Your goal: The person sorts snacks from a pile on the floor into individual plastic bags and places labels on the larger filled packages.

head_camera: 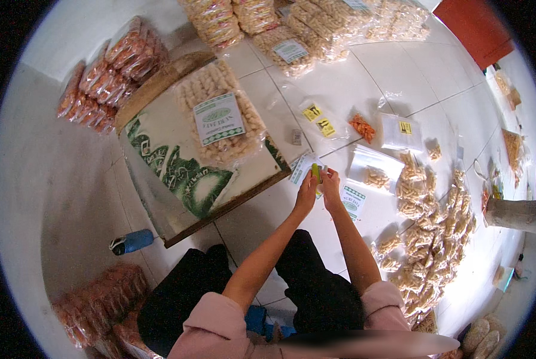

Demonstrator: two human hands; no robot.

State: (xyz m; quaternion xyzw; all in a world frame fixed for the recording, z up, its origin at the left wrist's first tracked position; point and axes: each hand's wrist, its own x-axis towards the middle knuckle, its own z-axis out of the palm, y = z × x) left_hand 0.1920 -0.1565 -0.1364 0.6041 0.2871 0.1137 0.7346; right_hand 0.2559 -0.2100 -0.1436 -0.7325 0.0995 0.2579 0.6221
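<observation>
My left hand [307, 193] and my right hand [331, 186] meet over the tiled floor, their fingers closed around a small yellow-green object [316, 172], perhaps a stapler; its exact kind cannot be told. Beneath them lie printed paper labels, with another printed label [353, 202] just right of my right hand. To the left, a large clear bag of pale puffed snacks [250, 121] bearing a green and white label rests on a low table [173, 121] with a green printed top. Right of my hands lie clear plastic bags [362, 157] and a small packet of pale snacks [377, 178].
Many small snack packets [418, 242] are heaped at the right. Large reddish snack bags [115, 72] lean at the upper left, more [102, 300] at the lower left. A blue bottle [138, 241] lies beside the table. A small orange packet [362, 127] lies beyond my hands.
</observation>
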